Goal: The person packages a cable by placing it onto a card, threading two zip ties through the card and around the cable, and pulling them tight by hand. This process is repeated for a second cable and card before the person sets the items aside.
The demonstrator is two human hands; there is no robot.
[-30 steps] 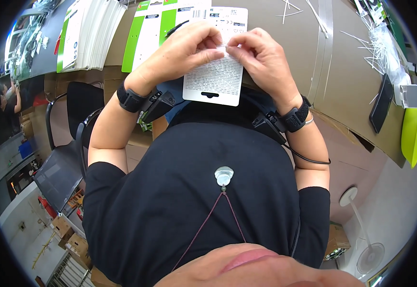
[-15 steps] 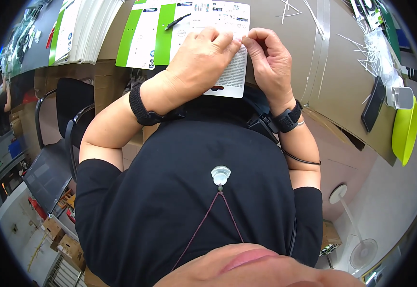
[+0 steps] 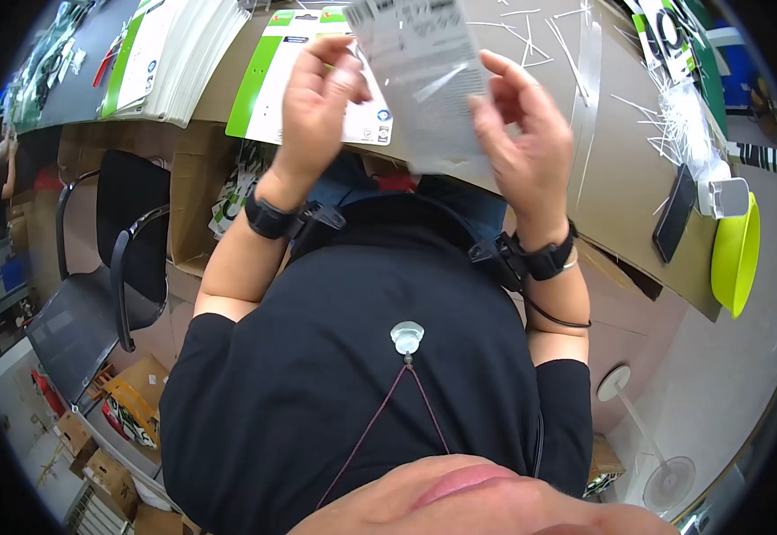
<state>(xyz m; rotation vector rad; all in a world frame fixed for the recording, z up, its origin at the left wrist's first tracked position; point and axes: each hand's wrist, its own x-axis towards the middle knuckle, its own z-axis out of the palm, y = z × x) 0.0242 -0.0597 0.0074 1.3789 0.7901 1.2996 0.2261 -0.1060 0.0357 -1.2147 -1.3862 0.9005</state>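
At the table (image 3: pixel 620 178), the curled right hand (image 3: pixel 529 143) pinches a card (image 3: pixel 424 98).

On the raised card (image 3: pixel 429 98), we see a barcode (image 3: pixel 362 12) and grey lines of print (image 3: pixel 429 27), too blurred for us to read. Left of it, a flat green-and-white card (image 3: pixel 268 80) bears a dark title strip (image 3: pixel 297 39) and a round blue mark (image 3: pixel 384 115); farther left, stacked cards (image 3: pixel 174 62) carry illegible markings.

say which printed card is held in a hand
The grey-white card in the right hand, blurred; the green-and-white cards to its left lie on the worktable.
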